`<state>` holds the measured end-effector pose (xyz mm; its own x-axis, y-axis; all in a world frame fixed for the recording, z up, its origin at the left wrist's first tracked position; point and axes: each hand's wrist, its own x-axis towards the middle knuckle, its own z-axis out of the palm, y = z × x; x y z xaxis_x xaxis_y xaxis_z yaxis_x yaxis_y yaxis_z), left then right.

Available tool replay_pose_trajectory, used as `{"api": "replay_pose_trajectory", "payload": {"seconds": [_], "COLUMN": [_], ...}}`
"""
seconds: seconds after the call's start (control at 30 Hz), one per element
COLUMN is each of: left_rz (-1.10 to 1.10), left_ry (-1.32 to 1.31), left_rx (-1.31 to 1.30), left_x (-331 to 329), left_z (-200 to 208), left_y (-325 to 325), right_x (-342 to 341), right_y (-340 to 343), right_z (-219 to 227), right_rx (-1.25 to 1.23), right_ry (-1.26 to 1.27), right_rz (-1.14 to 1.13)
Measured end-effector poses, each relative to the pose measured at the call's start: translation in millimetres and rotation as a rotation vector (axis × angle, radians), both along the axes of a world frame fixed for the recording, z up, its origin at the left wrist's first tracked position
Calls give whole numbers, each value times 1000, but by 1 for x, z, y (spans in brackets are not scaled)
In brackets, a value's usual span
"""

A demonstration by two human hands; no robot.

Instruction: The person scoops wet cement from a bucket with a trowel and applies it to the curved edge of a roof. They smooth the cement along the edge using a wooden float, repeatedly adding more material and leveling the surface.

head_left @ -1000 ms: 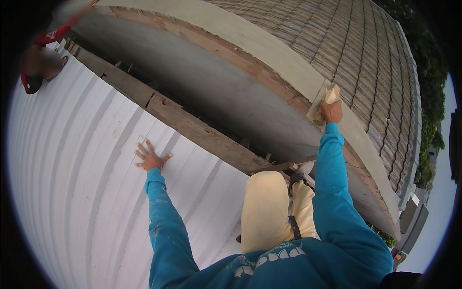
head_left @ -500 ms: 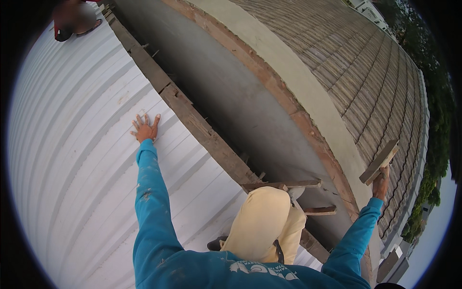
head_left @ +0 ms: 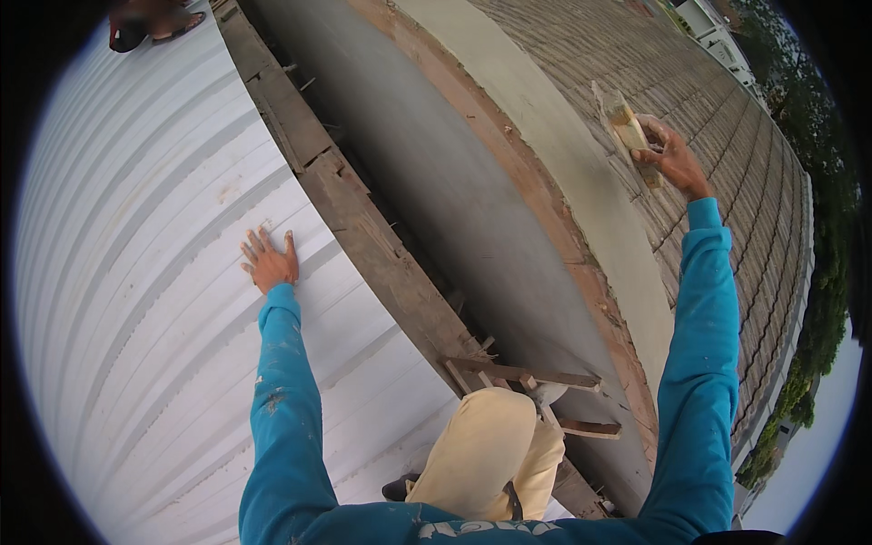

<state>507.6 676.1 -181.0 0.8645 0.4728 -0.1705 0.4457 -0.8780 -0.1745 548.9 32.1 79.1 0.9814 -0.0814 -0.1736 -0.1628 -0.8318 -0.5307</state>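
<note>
My left hand [head_left: 272,265] lies flat, fingers spread, on the white ribbed metal roofing [head_left: 154,309]. My right hand [head_left: 677,162] grips a wooden plastering float [head_left: 625,125], tilted nearly edge-on, out to the right. The float is over the border between the smooth grey cement band [head_left: 538,113] and the brown tiled roof [head_left: 758,245]. Whether its face touches the cement cannot be made out. My bent knee [head_left: 481,431], in cream trousers, is low in the middle, beside the edge of the metal roofing.
A rough timber beam [head_left: 350,213] edges the metal roofing. Beyond it a deep gap runs along a grey rendered wall [head_left: 445,145] with an exposed orange-brown ledge [head_left: 509,150]. Short wooden pieces [head_left: 581,379] jut across the gap near my knee. Another person's foot [head_left: 179,27] is at the upper left.
My right hand has swung the float forward and away from me along the cement band, turning it. My left hand stays flat on the roofing. The view has shifted slightly.
</note>
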Motion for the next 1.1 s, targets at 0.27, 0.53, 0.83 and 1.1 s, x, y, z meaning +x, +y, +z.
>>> {"api": "replay_pose_trajectory", "payload": {"seconds": [0.27,0.53,0.83,1.1], "left_rz": [19,-3,31,8], "left_ry": [14,-32,9,-14], "left_rx": [-33,-27,-41,-29], "left_x": [5,3,6,5], "left_z": [6,-4,5,-1], "left_y": [-3,2,-1,0], "right_x": [167,158,42,190], "right_y": [93,108,28,108], "right_z": [-52,-82,-44,-62], "right_rx": [-506,-566,-627,-547], "right_ry": [-60,-161,90,-151], "right_rz": [441,697,563,594]}}
